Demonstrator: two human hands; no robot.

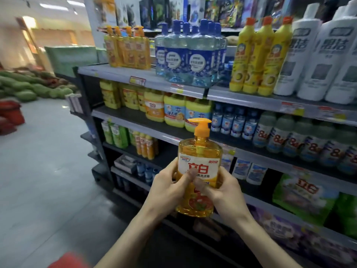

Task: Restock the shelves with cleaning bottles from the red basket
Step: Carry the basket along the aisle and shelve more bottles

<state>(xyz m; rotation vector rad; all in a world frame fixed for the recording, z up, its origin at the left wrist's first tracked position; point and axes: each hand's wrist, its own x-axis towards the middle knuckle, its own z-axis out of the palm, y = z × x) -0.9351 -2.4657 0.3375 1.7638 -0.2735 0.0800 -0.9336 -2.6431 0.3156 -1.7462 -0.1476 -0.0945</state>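
Fingers [188, 176] of the left hand [170, 188] and the right hand [222, 192] curl round an orange pump bottle [200, 151]. I see it held upright in the air, near me and in front of the shelves [154, 82], touching none of them.

The shelves are dark metal tiers with grey front rails, running from the left far end toward the near right. A pale, glossy floor [48, 161] stretches off to the left, where a heap of green produce [29, 88] lies far back.

On the top tier stand matching orange bottles [127, 49], blue bottles [193, 60], yellow bottles with orange caps [255, 60] and white bottles [318, 60].

Both thumbs cover part of the held bottle's label. A red shape [71, 260] is cut off at the near bottom edge; I cannot tell what it is. The lowest tiers are dark and blurred, and the price tags on the rails are unreadable.

The held bottle's white label shows "立白" in red, with "洗洁精" below. A green bag [307, 192] on the right carries the same "立白".
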